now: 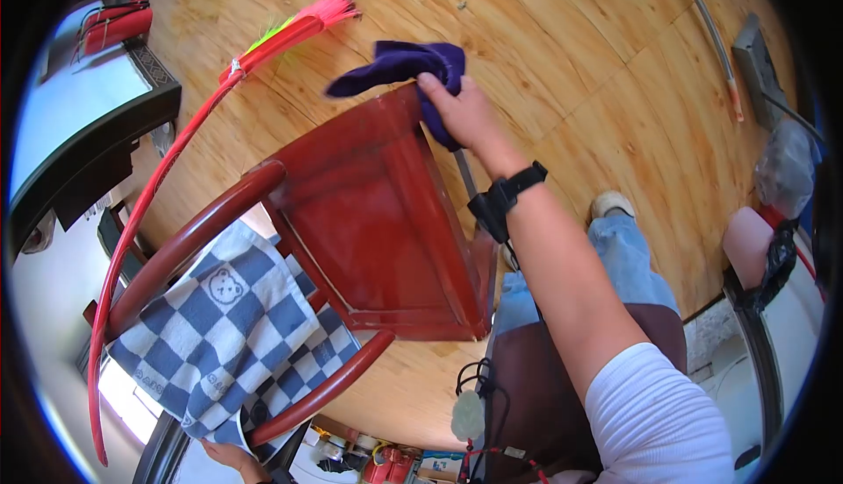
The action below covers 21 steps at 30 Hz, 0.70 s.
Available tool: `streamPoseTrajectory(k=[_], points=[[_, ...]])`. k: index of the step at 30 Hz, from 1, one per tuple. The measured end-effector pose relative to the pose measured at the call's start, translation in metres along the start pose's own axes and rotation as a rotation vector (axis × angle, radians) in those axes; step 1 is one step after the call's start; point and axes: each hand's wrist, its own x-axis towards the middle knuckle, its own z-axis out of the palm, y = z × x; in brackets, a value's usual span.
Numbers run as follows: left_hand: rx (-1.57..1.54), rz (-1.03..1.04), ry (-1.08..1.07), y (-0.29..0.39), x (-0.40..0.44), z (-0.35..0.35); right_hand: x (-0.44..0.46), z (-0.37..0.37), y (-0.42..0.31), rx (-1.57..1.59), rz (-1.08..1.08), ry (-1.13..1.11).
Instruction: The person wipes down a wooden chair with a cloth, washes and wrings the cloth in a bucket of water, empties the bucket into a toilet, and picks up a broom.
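My right hand (455, 108) is closed on a dark purple cloth (399, 64), pressing it against the front corner of a red-brown wooden armchair (360, 221). Part of the cloth hangs loose beyond the seat edge. The chair is turned with its glossy seat toward me. A blue and white checkered towel (219, 326) with a bear print drapes over its back, between the curved armrests. At the bottom left, my left hand (235, 459) grips the top of the chair back beside the towel's edge; its fingers are partly hidden.
A long red duster-like stick (167, 164) with a pink bristled end leans across the left. A dark-edged table (97, 124) stands beyond it. A metal tube (707, 28) lies at upper right, near plastic bags (784, 168). My shoe (612, 203) rests on the wood-patterned floor (562, 63).
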Motion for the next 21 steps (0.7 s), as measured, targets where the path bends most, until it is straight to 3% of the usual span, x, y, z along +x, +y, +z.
streamPoseTrajectory(k=[2, 4, 9, 10, 15, 16, 18, 20, 21], points=[[-0.056, -0.028, 0.040, 0.019, -0.009, 0.003, 0.047, 0.017, 0.049, 0.096, 0.054, -0.036], [-0.127, -0.058, 0.058, 0.017, -0.005, -0.001, 0.068, 0.020, 0.075, -0.057, 0.312, -0.085], [0.005, -0.049, 0.027, 0.014, -0.006, -0.009, 0.033, 0.028, 0.102, -0.276, 0.269, -0.007], [-0.006, -0.064, 0.040, 0.016, -0.007, -0.007, 0.001, 0.021, 0.117, -0.260, 0.286, -0.095], [0.057, -0.064, 0.018, 0.022, -0.012, -0.002, -0.113, -0.052, 0.167, -0.796, 0.104, -0.568], [0.059, -0.051, 0.012, 0.023, -0.013, 0.000, -0.121, -0.065, 0.162, -0.655, 0.259, -0.578], [0.092, -0.012, -0.019, 0.021, -0.013, -0.005, -0.119, -0.076, 0.154, -0.524, 0.313, -0.502], [0.075, -0.024, -0.007, 0.019, -0.010, -0.005, -0.099, -0.069, 0.119, -0.138, 0.092, -0.390], [0.044, -0.039, 0.023, 0.019, -0.012, -0.002, -0.081, -0.061, 0.100, -0.191, -0.123, -0.299]])
